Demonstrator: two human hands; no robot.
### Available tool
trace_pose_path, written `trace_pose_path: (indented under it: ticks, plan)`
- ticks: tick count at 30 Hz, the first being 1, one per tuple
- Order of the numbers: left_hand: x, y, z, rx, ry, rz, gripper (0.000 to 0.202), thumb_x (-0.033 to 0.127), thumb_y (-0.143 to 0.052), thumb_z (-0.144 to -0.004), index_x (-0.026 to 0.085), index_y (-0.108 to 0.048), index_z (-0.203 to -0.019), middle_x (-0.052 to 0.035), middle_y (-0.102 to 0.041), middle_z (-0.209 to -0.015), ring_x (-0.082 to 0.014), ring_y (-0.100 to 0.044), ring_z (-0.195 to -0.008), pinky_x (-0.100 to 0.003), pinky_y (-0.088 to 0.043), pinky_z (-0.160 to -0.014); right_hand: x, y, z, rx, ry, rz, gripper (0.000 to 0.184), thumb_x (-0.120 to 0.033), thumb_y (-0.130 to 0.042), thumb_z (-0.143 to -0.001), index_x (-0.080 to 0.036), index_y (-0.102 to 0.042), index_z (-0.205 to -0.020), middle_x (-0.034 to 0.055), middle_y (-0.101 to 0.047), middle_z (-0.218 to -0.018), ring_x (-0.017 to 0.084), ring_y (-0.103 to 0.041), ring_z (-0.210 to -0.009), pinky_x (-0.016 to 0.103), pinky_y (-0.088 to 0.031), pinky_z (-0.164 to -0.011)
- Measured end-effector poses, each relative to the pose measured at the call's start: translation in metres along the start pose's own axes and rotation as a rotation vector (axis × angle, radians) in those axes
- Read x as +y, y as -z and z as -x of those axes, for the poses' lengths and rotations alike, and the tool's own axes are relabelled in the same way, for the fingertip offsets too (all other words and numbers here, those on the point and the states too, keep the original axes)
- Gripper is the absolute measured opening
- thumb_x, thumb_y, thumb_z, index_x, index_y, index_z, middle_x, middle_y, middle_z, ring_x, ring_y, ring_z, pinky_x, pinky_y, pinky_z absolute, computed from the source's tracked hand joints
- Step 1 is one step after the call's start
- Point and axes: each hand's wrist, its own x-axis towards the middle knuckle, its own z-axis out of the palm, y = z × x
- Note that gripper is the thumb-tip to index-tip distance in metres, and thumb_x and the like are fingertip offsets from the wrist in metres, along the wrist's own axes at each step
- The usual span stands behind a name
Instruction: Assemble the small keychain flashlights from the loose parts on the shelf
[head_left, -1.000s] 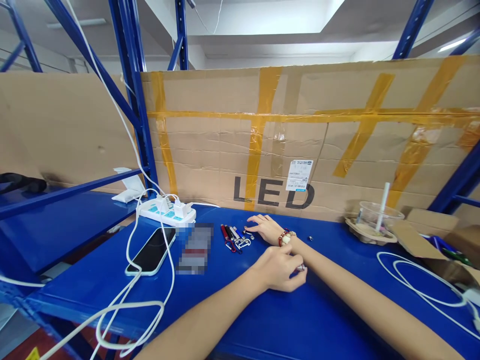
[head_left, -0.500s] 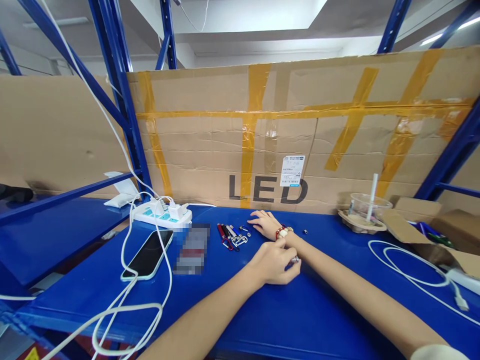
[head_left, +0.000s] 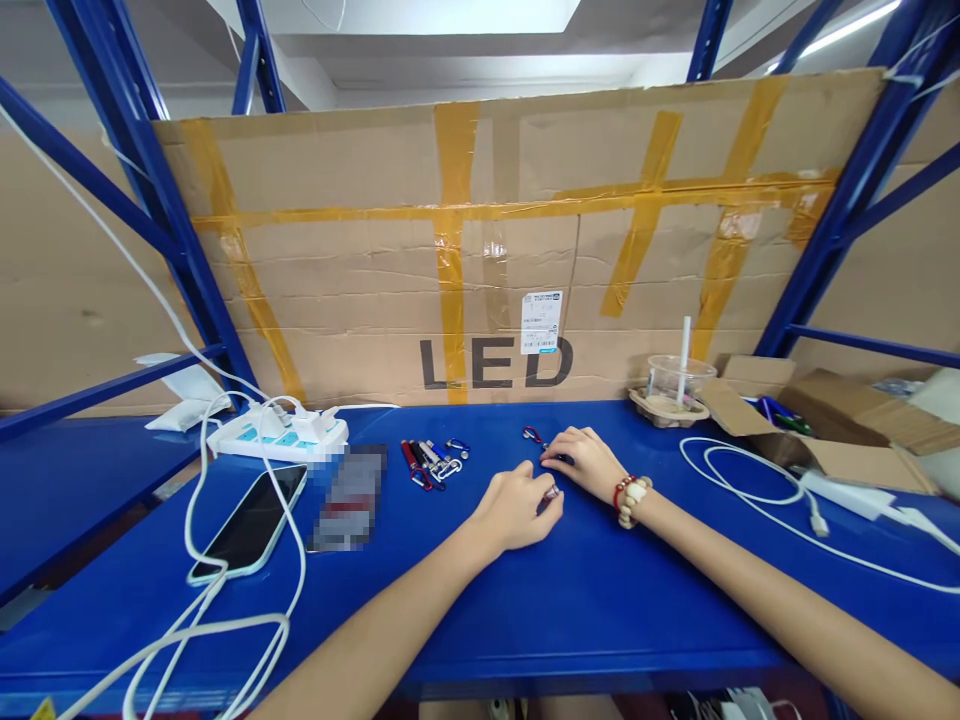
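My left hand (head_left: 517, 508) is closed around a small, shiny, metallic cylinder (head_left: 553, 492), mostly hidden by the fingers. Just to its right, my right hand (head_left: 586, 464) rests low over the table with curled fingers; what lies under the fingertips is hidden. A small red-and-blue carabiner (head_left: 534, 435) lies at those fingertips, its near end touching or almost touching them. Left of my hands sits a group of small penlight-like tubes with carabiners (head_left: 427, 460), in red, black, silver and blue. A separate blue carabiner (head_left: 458, 446) lies at the group's right end.
On the left are a phone (head_left: 251, 520), a pixelated flat packet (head_left: 349, 500), a white power strip (head_left: 277, 437) and looping white cables. A plastic cup with a straw (head_left: 679, 380), a coiled white cable (head_left: 739, 510) and an open cardboard box (head_left: 840, 460) stand right. Cardboard walls the back.
My right hand has drawn back to the right, uncrossing from my left arm. The red-and-blue carabiner has come into sight. My left hand keeps the cylinder. The view has shifted right.
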Motion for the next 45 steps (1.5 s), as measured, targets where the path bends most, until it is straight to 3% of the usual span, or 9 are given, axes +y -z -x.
trace_pose_path:
  ticks: [3, 6, 9, 12, 25, 30, 35, 39, 45]
  plan:
    - [0.0, 0.0, -0.001, -0.021, 0.13, 0.002, 0.025, 0.031, -0.035, -0.086, 0.018, -0.055, -0.076, -0.0022, -0.051, -0.068, -0.0139, -0.053, -0.066, -0.023, -0.04, -0.058, 0.002, -0.001, 0.001, 0.033, -0.066, -0.052, 0.025, -0.039, -0.049, -0.083, -0.023, -0.067, -0.078, 0.0043, -0.067, -0.08, 0.019, -0.055, -0.077, 0.033, -0.036, -0.068]
    - [-0.004, 0.0, -0.003, -0.042, 0.244, -0.001, 0.027, 0.033, -0.032, -0.088, 0.019, -0.054, -0.08, -0.0025, -0.052, -0.072, -0.014, -0.054, -0.066, -0.023, -0.04, -0.058, -0.002, 0.002, 0.003, 0.157, -0.103, -0.228, 0.021, -0.039, -0.053, -0.08, -0.023, -0.067, -0.079, 0.0022, -0.067, -0.08, 0.017, -0.056, -0.073, 0.032, -0.04, -0.069]
    - [-0.009, 0.0, -0.005, -0.07, 0.297, 0.004, 0.03, 0.035, -0.028, -0.089, 0.019, -0.053, -0.081, -0.0024, -0.053, -0.073, -0.0147, -0.055, -0.067, -0.023, -0.04, -0.06, -0.014, 0.01, 0.007, 0.314, -0.117, -0.427, 0.02, -0.038, -0.057, -0.078, -0.022, -0.067, -0.08, 0.002, -0.067, -0.077, 0.015, -0.056, -0.069, 0.028, -0.044, -0.065]
    - [-0.011, 0.001, -0.006, -0.095, 0.314, 0.029, 0.031, 0.034, -0.026, -0.09, 0.019, -0.052, -0.084, -0.0022, -0.053, -0.073, -0.0154, -0.055, -0.069, -0.024, -0.04, -0.062, -0.028, 0.015, 0.011, 0.371, -0.065, -0.472, 0.019, -0.037, -0.058, -0.077, -0.021, -0.067, -0.079, 0.002, -0.065, -0.072, 0.014, -0.055, -0.066, 0.026, -0.045, -0.063]
    - [-0.01, 0.003, -0.007, -0.139, 0.295, 0.039, 0.027, 0.03, -0.032, -0.088, 0.017, -0.055, -0.096, -0.0047, -0.055, -0.082, -0.0168, -0.056, -0.078, -0.025, -0.042, -0.068, -0.042, 0.009, 0.014, 0.411, 0.028, -0.527, 0.019, -0.035, -0.055, -0.08, -0.021, -0.067, -0.081, 0.0029, -0.065, -0.073, 0.014, -0.055, -0.067, 0.027, -0.045, -0.061]
    - [-0.011, 0.001, -0.007, -0.133, 0.299, 0.061, 0.028, 0.03, -0.032, -0.088, 0.018, -0.055, -0.098, -0.0049, -0.056, -0.083, -0.0168, -0.056, -0.08, -0.026, -0.043, -0.069, -0.043, 0.007, 0.013, 0.358, -0.03, -0.602, 0.021, -0.035, -0.053, -0.08, -0.021, -0.067, -0.088, 0.0033, -0.065, -0.077, 0.013, -0.056, -0.069, 0.024, -0.045, -0.054]
    - [-0.012, 0.0, -0.007, -0.123, 0.319, 0.066, 0.028, 0.031, -0.031, -0.089, 0.018, -0.054, -0.096, -0.0046, -0.056, -0.083, -0.0169, -0.056, -0.08, -0.026, -0.042, -0.068, -0.042, 0.006, 0.014, 0.333, -0.027, -0.62, 0.02, -0.031, -0.053, -0.081, -0.022, -0.067, -0.092, 0.0029, -0.067, -0.082, 0.014, -0.057, -0.073, 0.025, -0.046, -0.06]
    - [-0.012, 0.0, -0.008, -0.06, 0.36, 0.054, 0.03, 0.036, -0.027, -0.09, 0.02, -0.052, -0.088, -0.0017, -0.055, -0.076, -0.0157, -0.056, -0.077, -0.025, -0.04, -0.066, -0.036, 0.006, 0.012, 0.39, -0.102, -0.595, 0.024, -0.031, -0.045, -0.086, -0.024, -0.064, -0.096, 0.0026, -0.065, -0.094, 0.015, -0.058, -0.084, 0.025, -0.046, -0.067]
    - [-0.01, 0.002, -0.009, -0.026, 0.434, 0.037, 0.032, 0.039, -0.026, -0.09, 0.021, -0.05, -0.079, -0.0001, -0.054, -0.071, -0.0143, -0.055, -0.075, -0.023, -0.038, -0.065, 0.003, 0.006, 0.01, 0.569, -0.308, -0.509, 0.026, -0.028, -0.039, -0.087, -0.021, -0.061, -0.1, 0.0027, -0.064, -0.087, 0.014, -0.06, -0.074, 0.024, -0.046, -0.063]
